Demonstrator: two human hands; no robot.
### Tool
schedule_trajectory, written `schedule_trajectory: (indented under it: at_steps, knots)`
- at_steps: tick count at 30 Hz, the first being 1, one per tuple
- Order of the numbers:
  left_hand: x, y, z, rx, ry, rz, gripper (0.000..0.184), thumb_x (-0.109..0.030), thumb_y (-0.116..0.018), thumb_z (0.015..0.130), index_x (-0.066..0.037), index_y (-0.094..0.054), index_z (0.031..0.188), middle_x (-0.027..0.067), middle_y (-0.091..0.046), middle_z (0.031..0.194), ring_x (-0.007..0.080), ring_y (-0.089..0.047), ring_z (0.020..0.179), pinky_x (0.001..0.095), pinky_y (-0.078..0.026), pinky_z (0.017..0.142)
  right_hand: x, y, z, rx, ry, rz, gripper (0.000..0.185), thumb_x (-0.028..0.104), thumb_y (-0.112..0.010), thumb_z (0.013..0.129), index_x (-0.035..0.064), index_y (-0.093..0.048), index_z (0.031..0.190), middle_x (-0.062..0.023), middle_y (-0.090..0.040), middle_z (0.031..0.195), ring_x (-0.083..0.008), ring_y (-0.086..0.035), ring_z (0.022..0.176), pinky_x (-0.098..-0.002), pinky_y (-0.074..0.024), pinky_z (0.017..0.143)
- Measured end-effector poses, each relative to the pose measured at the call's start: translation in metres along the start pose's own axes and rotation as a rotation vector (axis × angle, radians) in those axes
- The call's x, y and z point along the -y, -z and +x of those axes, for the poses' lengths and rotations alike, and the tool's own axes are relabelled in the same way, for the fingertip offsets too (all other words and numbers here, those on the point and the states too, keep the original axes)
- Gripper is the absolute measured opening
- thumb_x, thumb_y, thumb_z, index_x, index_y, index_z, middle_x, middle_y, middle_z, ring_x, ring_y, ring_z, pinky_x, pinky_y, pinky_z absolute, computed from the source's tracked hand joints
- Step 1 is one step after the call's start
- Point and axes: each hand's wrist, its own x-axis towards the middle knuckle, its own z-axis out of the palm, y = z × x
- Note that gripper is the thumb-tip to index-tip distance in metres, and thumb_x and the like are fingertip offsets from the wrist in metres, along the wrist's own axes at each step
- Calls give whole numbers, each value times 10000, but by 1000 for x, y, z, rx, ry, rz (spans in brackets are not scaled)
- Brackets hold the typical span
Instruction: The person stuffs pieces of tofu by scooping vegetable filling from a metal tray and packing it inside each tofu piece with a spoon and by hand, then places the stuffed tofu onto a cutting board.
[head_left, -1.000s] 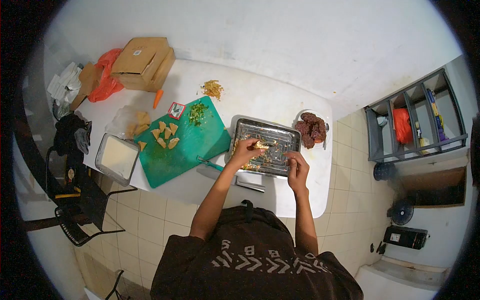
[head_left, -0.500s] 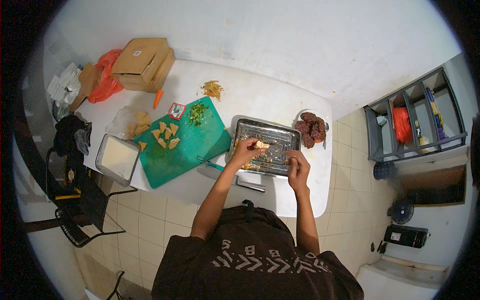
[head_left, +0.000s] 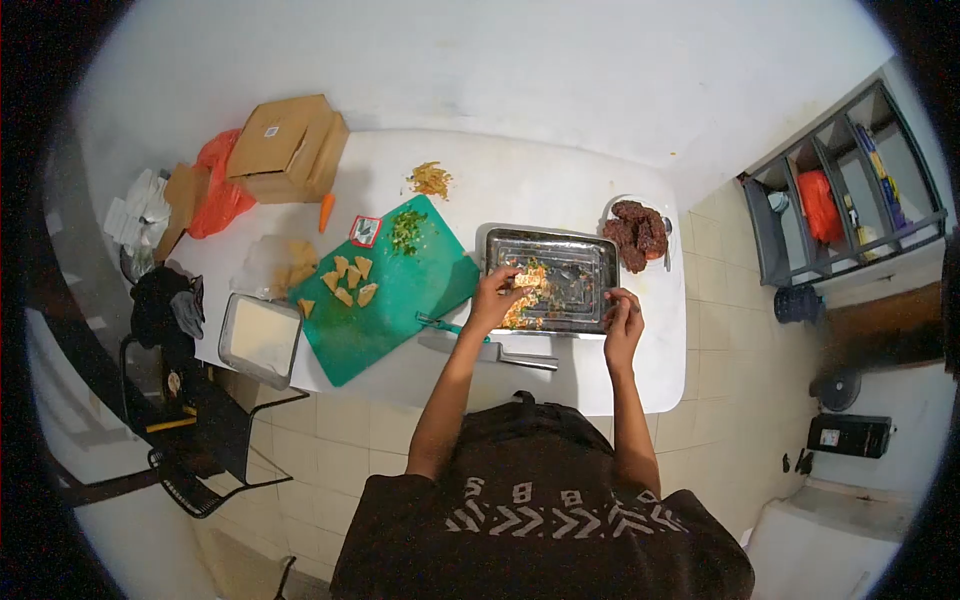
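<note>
My left hand [head_left: 494,298] is closed on a small pale piece of food [head_left: 528,281] above the left part of a metal tray [head_left: 585,290]. Chopped orange and green filling [head_left: 522,316] lies in the tray under and around it. My right hand [head_left: 622,318] is at the tray's right edge, its fingers pinched together; whatever they hold, if anything, is too small to name. A knife [head_left: 525,359] and a green-handled peeler [head_left: 440,323] lie near the tray's front left corner.
Left of the tray, a green cutting board [head_left: 390,310] bears tofu triangles [head_left: 344,296] and chopped greens [head_left: 406,232]. A plate of dark red paste [head_left: 637,236] stands right. Farther left are a white-filled container [head_left: 260,339], carrot [head_left: 326,212], cardboard box [head_left: 285,150] and red bag [head_left: 217,190].
The camera view has shifted, so the table and tray appear farther right. My left hand still holds the food piece, now tilted differently; my right hand stays by the tray's right edge.
</note>
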Motion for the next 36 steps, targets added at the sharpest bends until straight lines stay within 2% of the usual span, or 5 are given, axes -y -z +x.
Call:
schedule_trajectory:
  at_steps: [8,18,22,26,36]
  knots:
    - [-6,0,-13,65,45,-63,346,-97,-799,819,-34,-663,1131,14,-631,895,92,-588,787,256,-507,687,-59,7,-1,-53,-580,93,213,291,-586,982,129,-664,1095,24,-714,945,-58,-528,660,-229,-416,527]
    - [-26,19,-20,186,292,-287,437,-100,-750,878,40,-591,1260,43,-660,917,108,-645,835,252,-550,720,-52,8,-9,310,-741,197,165,204,-609,927,178,-614,1090,41,-695,930,-82,-587,747,-269,-412,593]
    - [-23,23,-22,226,352,-344,465,-108,-713,911,34,-557,1325,53,-662,948,121,-649,829,266,-565,742,-41,0,-10,427,-814,183,151,154,-500,918,182,-555,1056,59,-503,744,-81,-500,661,-269,-371,557]
    - [-26,25,-25,227,521,-472,444,-98,-664,945,20,-535,1352,60,-633,1020,152,-646,879,319,-593,805,-37,-1,-12,416,-728,263,253,164,-466,959,150,-560,1194,68,-367,644,-60,-349,544,-245,-321,500]
    - [0,8,-30,238,499,-1020,349,-65,-634,952,-24,-552,1289,95,-625,1178,241,-635,1065,424,-544,960,7,-3,-4,681,-512,194,392,311,-571,1016,124,-555,1360,64,-450,644,-49,-409,496,-246,-385,460]
